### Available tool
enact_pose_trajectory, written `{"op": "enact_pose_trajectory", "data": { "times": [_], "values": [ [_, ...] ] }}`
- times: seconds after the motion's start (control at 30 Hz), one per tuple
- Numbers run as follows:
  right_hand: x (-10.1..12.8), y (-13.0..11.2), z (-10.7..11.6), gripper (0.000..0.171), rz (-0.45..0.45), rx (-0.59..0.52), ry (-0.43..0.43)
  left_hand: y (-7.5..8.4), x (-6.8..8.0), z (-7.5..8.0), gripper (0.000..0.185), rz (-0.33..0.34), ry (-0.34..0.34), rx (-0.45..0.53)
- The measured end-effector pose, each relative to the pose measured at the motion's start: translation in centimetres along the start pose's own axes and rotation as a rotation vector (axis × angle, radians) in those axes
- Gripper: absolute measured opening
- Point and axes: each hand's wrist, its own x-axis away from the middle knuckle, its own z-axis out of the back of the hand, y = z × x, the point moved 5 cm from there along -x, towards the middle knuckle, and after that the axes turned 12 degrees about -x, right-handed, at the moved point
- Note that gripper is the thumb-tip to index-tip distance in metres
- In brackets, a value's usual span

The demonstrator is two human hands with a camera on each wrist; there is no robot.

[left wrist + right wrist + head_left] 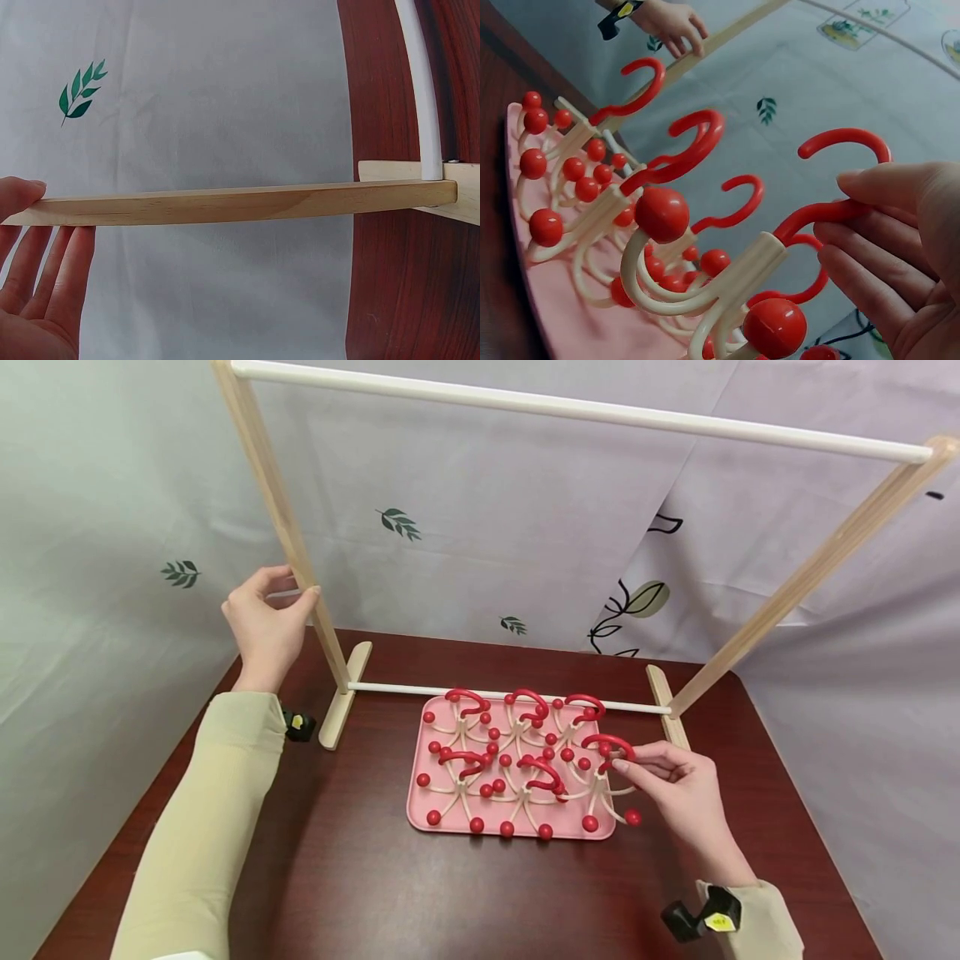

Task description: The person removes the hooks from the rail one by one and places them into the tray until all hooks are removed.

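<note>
A wooden rack with white rods stands on the dark table (360,877). My left hand (296,595) (45,217) holds its left wooden post (277,502) (247,204), thumb on one side and fingers on the other. A pink tray (567,832) (540,300) lies in front of the rack and holds several cream hangers with red hooks and red ball tips. My right hand (621,766) (840,214) pinches the red hook of the rightmost hanger (607,781) (735,277) at the tray's right edge. The other hangers lie side by side on the tray.
The rack's top rod (570,410) spans overhead and its lower rod (420,691) (420,82) runs just behind the tray. White cloth with leaf prints (397,522) hangs behind and at both sides. Bare table lies in front of the tray.
</note>
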Motion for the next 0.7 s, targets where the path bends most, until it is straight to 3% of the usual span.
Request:
{"op": "enact_pose_trajectory", "data": {
  "times": [0.23, 0.7],
  "values": [
    [0.2, 1.6, -0.1, 0.021, -0.047, 0.011, 0.021, 0.1, 0.0, 0.0, 0.031, -0.006, 0.008, 0.009],
    [0.6, 4.4, -0.4, 0.019, -0.054, 0.02, -0.008, 0.0, 0.1, 0.0, 0.032, -0.002, -0.001, 0.015]
  ]
}}
